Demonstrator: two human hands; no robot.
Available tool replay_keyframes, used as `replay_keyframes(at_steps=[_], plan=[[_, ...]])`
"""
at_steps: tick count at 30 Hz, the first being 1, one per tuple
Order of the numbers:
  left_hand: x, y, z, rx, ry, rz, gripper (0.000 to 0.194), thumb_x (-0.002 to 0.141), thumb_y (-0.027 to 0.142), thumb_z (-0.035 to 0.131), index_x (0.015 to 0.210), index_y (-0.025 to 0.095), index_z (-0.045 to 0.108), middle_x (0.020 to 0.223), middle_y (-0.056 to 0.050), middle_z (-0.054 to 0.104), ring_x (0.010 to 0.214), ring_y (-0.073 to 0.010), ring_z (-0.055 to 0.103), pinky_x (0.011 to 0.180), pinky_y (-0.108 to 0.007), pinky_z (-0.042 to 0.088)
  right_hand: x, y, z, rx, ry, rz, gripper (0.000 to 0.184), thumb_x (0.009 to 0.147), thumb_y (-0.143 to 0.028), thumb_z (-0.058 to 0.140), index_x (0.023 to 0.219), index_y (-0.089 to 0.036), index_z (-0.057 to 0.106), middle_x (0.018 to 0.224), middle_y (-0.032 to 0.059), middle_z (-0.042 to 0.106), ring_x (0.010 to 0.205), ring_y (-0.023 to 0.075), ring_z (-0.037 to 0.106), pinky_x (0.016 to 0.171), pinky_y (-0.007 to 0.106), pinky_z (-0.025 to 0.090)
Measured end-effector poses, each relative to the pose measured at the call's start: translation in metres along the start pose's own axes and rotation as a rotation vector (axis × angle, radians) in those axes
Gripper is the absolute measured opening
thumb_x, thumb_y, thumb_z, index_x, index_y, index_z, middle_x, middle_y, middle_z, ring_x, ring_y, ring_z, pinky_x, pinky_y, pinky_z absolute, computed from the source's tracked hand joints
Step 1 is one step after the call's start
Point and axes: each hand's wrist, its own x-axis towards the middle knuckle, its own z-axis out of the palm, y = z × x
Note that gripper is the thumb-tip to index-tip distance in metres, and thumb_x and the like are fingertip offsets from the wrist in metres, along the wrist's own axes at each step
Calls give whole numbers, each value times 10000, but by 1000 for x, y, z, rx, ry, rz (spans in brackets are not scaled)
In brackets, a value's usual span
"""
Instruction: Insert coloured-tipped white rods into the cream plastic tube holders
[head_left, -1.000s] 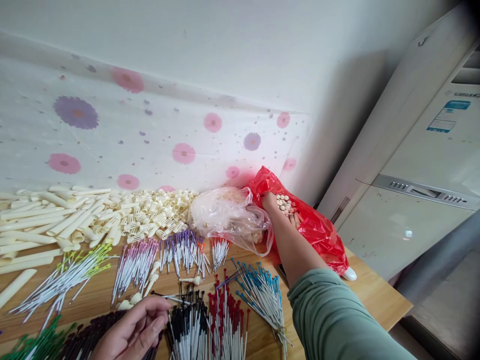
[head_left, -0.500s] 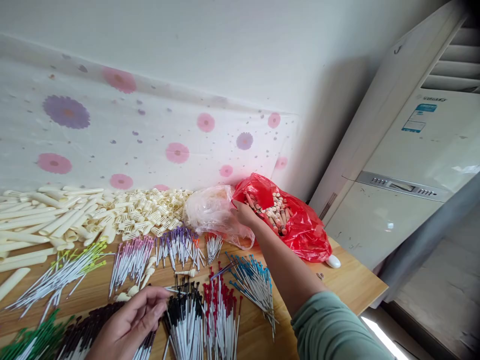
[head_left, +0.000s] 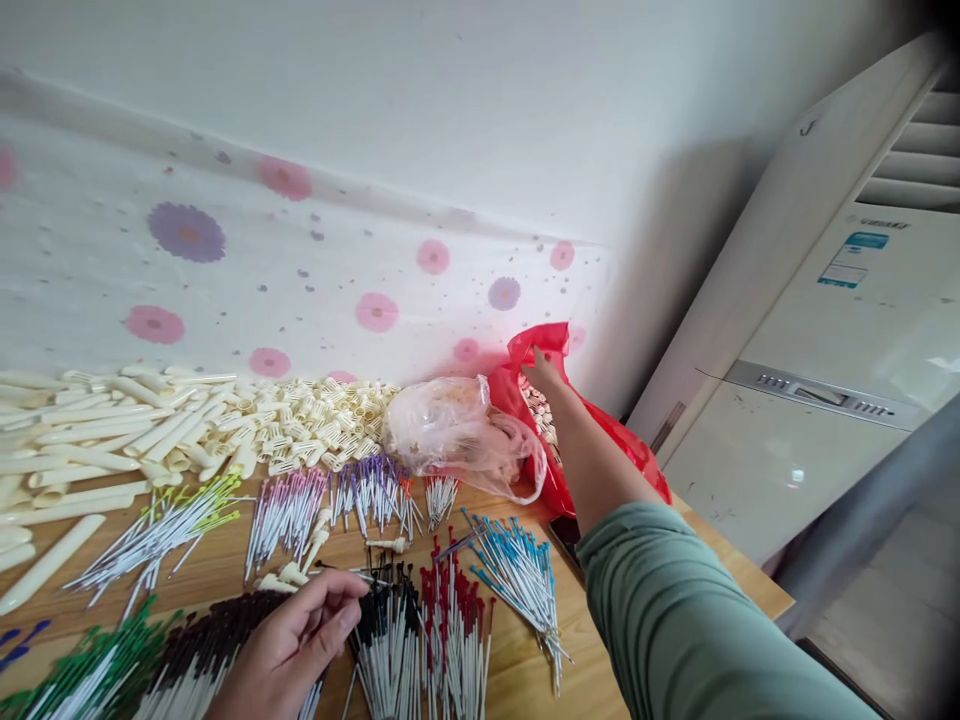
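Observation:
My right hand (head_left: 541, 368) is closed on the raised rim of a red plastic bag (head_left: 622, 440) at the back right; the forearm crosses in front of it. Small cream and pinkish pieces (head_left: 538, 415) show in its mouth. At the front, my left hand (head_left: 311, 625) hovers with fingers curled, thumb close to the fingertips; what is between them, if anything, is hidden. Close beside it lie black-tipped white sticks (head_left: 386, 620), with dark brown-tipped sticks (head_left: 225, 630) partly behind the hand. A clear plastic bag (head_left: 450, 430) sits against the red bag.
Cream tubes (head_left: 97, 430) and slotted cream pieces (head_left: 300, 420) are heaped along the wall. Bundles of red-tipped (head_left: 454, 610), blue-tipped (head_left: 517, 570), yellow-tipped (head_left: 161, 535), pink-tipped (head_left: 289, 515) and green-tipped sticks (head_left: 97, 650) cover the table. A dark phone-like object (head_left: 566, 540) lies under my right arm.
My right hand came out of the red bag to its left edge, then moved up to the back rim, which now stands higher. My left hand keeps its curled pose.

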Motion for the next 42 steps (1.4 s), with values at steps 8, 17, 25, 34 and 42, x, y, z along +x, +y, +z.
replay_keyframes(at_steps=[8, 17, 25, 34, 42], plan=[[5, -1, -3, 9, -3, -22, 486, 695, 667, 581, 847, 221, 703, 747, -36, 654, 625, -186, 565, 596, -262, 486, 10, -78, 44, 32, -147, -129, 422, 903, -350, 553, 1287, -190, 479, 1323, 106, 495, 1145, 262, 532, 940, 496, 457], [6, -14, -6, 30, -31, -7, 397, 776, 581, 565, 919, 223, 658, 753, -20, 626, 674, -181, 560, 626, -245, 468, -115, -73, 32, 144, -22, -302, 438, 890, -220, 493, 1326, -184, 489, 1386, 136, 485, 1302, 299, 387, 1075, 499, 281], [-23, 13, 10, 106, -283, 167, 306, 877, 402, 477, 692, 174, 564, 548, 33, 487, 512, -111, 460, 510, -204, 368, -202, -53, 13, 446, -107, -433, 198, 869, -184, 520, 960, -170, 695, 915, 69, 726, 843, 180, 666, 766, 301, 516], [-46, 53, 2, 490, -430, 609, 225, 856, 228, 540, 646, 160, 583, 559, 25, 550, 525, -96, 474, 539, -224, 319, -234, -135, 50, 477, -471, -714, 177, 825, -98, 563, 872, -165, 720, 856, 52, 719, 791, 140, 650, 733, 233, 480], [9, 29, -62, -111, 492, 336, 190, 864, 269, 527, 713, 177, 596, 473, 72, 390, 448, -88, 360, 462, -206, 293, -212, -194, 104, 285, -544, -912, 265, 774, -33, 568, 938, -177, 718, 984, 79, 676, 914, 167, 611, 828, 264, 447]])
